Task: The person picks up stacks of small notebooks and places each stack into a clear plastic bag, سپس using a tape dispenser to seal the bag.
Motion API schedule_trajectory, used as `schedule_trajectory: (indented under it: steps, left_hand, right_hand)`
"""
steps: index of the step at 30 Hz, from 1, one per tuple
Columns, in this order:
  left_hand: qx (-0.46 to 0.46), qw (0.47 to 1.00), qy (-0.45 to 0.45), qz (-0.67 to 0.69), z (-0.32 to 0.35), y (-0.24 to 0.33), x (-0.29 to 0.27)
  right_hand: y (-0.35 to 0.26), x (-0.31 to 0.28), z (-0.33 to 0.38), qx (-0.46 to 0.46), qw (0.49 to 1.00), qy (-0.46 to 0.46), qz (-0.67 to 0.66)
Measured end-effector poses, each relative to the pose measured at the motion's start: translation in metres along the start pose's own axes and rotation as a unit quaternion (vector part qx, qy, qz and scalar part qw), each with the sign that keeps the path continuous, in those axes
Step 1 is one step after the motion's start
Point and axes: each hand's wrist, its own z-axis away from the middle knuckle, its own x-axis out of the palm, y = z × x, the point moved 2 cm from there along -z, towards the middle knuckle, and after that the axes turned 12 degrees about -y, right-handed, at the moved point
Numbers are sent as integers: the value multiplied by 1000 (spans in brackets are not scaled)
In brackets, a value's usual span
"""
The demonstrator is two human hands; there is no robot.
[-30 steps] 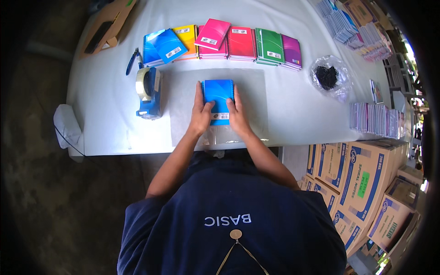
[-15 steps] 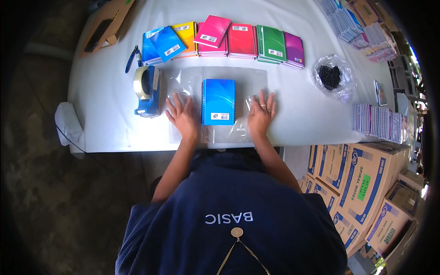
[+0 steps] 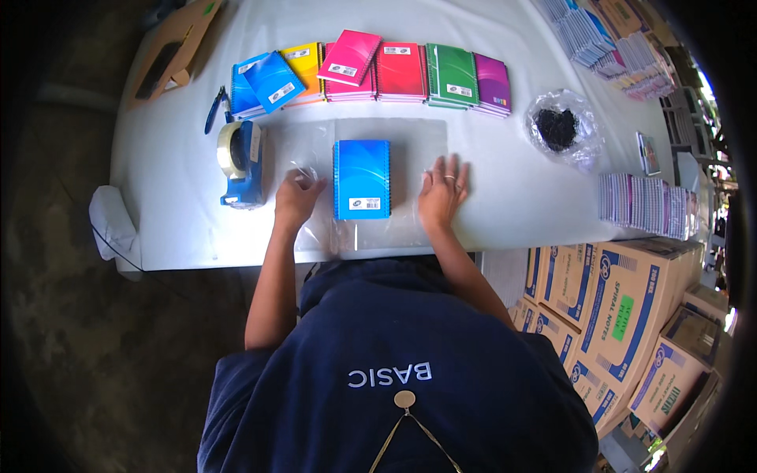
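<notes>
A blue spiral notebook [image 3: 362, 177], perhaps the top one of a stack, lies on a clear plastic sheet [image 3: 410, 132] in front of me. To its left, my left hand [image 3: 296, 199] has its fingers curled and pinched on the left side of the sheet, where the plastic is crinkled. My right hand [image 3: 441, 193] rests flat on the sheet's right side, fingers stretched out and holding nothing. Neither hand touches the notebook. A blue tape dispenser [image 3: 244, 162] with a roll of tape stands just left of my left hand.
Behind lies a row of notebook stacks: blue [image 3: 272, 83], yellow, pink, red [image 3: 400, 75], green and purple. Pliers [image 3: 216, 109] lie near the dispenser. At right are a plastic bag of black pieces [image 3: 557, 130] and upright notebooks [image 3: 646, 205]. Cardboard boxes [image 3: 615, 323] stand beside the table.
My left hand has gone from spread fingers to a curled pinch at the plastic, shifting slightly left. The right hand stays flat. The whole view has shifted slightly.
</notes>
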Motion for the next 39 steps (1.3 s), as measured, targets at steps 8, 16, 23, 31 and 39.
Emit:
schedule_trajectory:
  steps: [8,16,23,31,39]
  left_hand:
    - [50,980,-90,172,3,-13,2]
    - [70,979,-72,177,10,-4,6]
    - [102,966,-44,233,15,-19,7]
    - [103,963,-49,242,19,-21,9]
    - [104,959,-25,260,15,-23,6]
  right_hand:
    - [-8,-27,-21,98,936,-54,-333]
    - [15,0,-23,85,902,-226,-359]
    - [26,-24,-13,282,742,-225,-566]
    - [23,-21,-30,9,965,-177,-196]
    - [12,-35,-32,10,975,-200,-98]
